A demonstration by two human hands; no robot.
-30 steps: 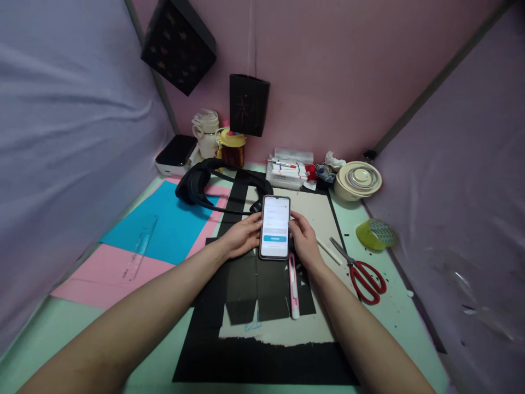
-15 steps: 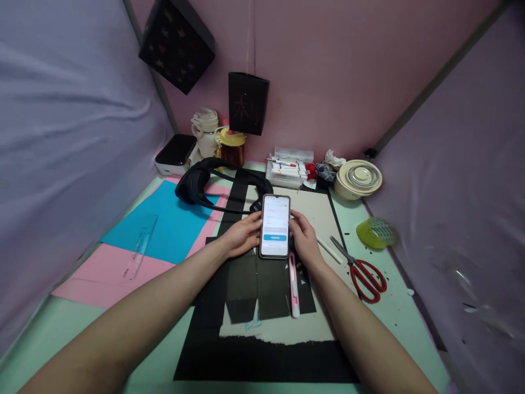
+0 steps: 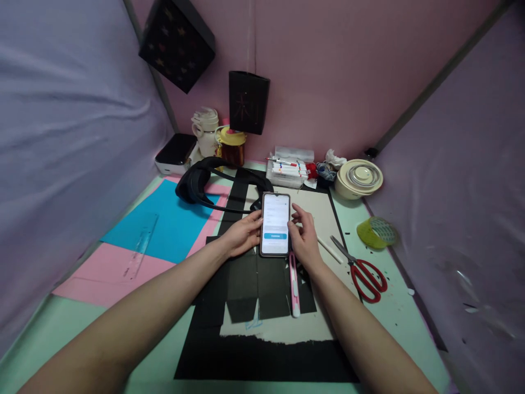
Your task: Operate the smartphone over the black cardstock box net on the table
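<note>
A smartphone [image 3: 275, 213] with a lit white screen and a blue button on it is held upright, facing me. My left hand [image 3: 243, 235] is closed on its left edge. At its right edge is my right hand [image 3: 304, 238], fingers apart and the thumb at the screen's side. Below the phone, a pink utility knife [image 3: 294, 290] lies on cut black card [image 3: 241, 284]. Red-handled scissors [image 3: 363, 273] rest to the right of my right hand, with a thin white stick [image 3: 330, 250] between them.
A black headset [image 3: 197, 183] stands behind my left hand. At left, a clear ruler [image 3: 143, 246] lies across blue [image 3: 176, 219] and pink sheets. Markers [image 3: 287, 169], a cream round container [image 3: 359, 178] and a tape roll [image 3: 375, 232] sit farther back. Black boxes [image 3: 249, 104] hang above.
The fingers of my right hand have lifted and spread away from the phone's right edge. My left hand keeps its hold, and the phone stays nearly in place.
</note>
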